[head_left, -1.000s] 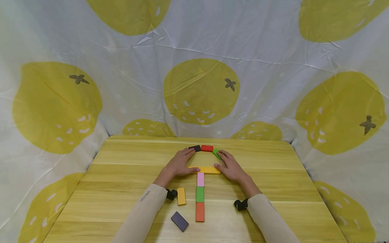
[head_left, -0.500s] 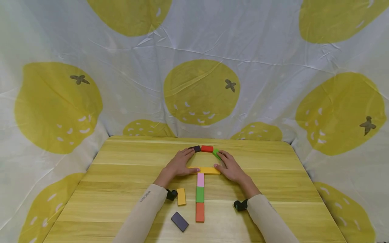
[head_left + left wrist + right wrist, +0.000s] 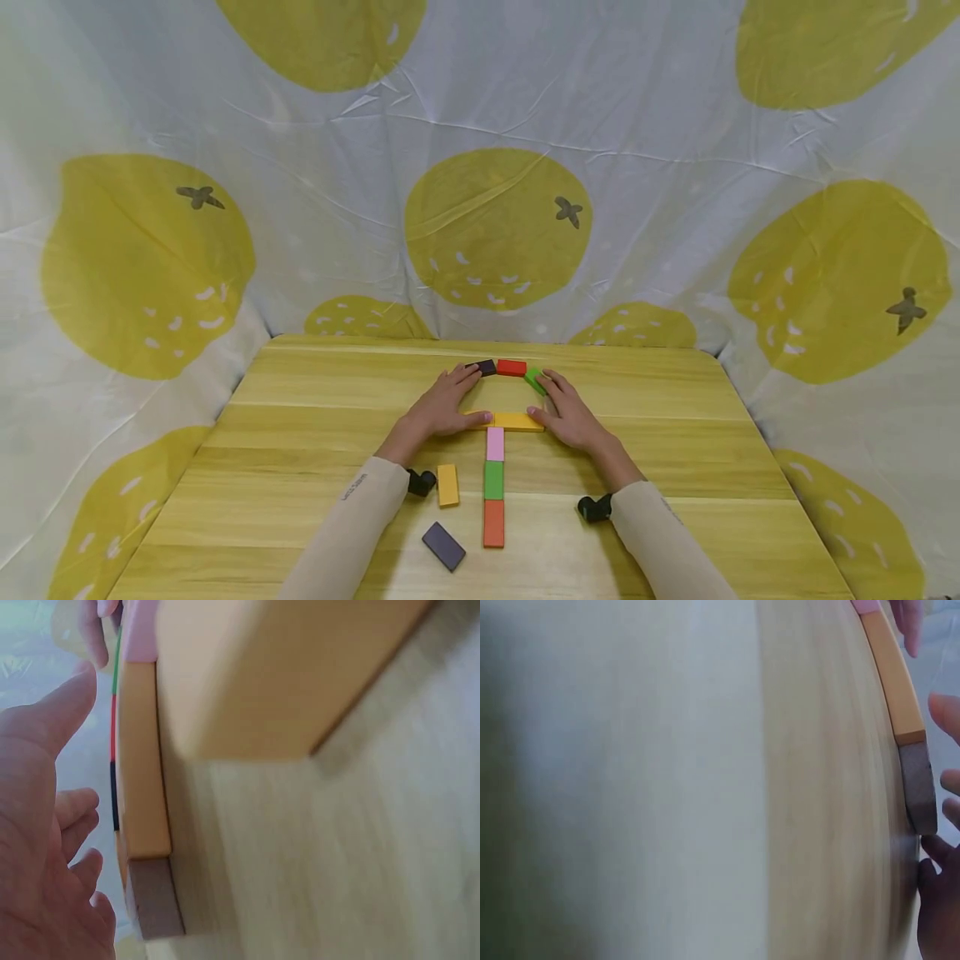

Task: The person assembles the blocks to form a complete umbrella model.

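Observation:
Coloured blocks lie flat on a wooden table, forming an arch over a crossbar and stem. In the head view, my left hand (image 3: 437, 407) has its fingertips at the black block (image 3: 487, 367) and its thumb above the crossbar's left part. My right hand (image 3: 573, 417) reaches the bright green block (image 3: 535, 381) with its fingers, its thumb by the yellow-orange block (image 3: 521, 422). Between them sits a red block (image 3: 512, 367). Both hands have extended fingers and grip nothing. They partly cover the arch's sides. In the wrist views, grey-brown blocks (image 3: 156, 900) end the crossbar.
A pink block (image 3: 495, 443), a green block (image 3: 493, 481) and an orange-red block (image 3: 493, 524) form the stem. Loose to its left lie a yellow block (image 3: 447, 486) and a dark grey block (image 3: 444, 547). A lemon-print curtain (image 3: 645, 233) hangs behind the table (image 3: 675, 400).

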`<state>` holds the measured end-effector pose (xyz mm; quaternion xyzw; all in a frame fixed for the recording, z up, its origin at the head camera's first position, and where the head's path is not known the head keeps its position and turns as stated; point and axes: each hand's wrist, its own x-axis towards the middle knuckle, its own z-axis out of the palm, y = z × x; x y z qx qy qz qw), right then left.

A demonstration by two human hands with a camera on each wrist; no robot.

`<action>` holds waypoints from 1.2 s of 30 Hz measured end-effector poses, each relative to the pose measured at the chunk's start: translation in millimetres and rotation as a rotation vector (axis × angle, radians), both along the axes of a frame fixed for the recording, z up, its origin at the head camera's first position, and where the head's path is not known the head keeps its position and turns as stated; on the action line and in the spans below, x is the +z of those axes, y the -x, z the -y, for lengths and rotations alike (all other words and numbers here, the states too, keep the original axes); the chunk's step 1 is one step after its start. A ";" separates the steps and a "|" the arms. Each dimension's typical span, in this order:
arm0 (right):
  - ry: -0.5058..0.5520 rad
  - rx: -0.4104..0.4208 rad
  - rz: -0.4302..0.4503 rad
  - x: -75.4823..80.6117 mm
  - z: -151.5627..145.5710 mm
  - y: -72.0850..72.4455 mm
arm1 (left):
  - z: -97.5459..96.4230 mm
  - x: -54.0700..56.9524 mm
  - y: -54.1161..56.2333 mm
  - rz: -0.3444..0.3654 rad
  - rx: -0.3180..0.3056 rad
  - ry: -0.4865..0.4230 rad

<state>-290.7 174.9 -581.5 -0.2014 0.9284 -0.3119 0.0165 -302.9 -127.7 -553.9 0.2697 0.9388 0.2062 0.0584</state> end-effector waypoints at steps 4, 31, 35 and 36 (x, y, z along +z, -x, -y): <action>0.010 0.014 0.009 3.3 -1.7 -4.5 | 8.2 2.1 -3.4 -0.004 0.023 -0.031; -0.034 0.154 -0.020 28.1 2.3 -78.1 | 56.8 14.3 -91.6 -0.057 0.186 -0.185; -0.038 0.199 -0.025 27.8 9.2 -86.4 | 57.8 10.5 -103.1 -0.065 0.172 -0.187; -0.036 0.210 -0.027 27.2 11.1 -87.8 | 57.6 10.0 -105.1 -0.067 0.165 -0.192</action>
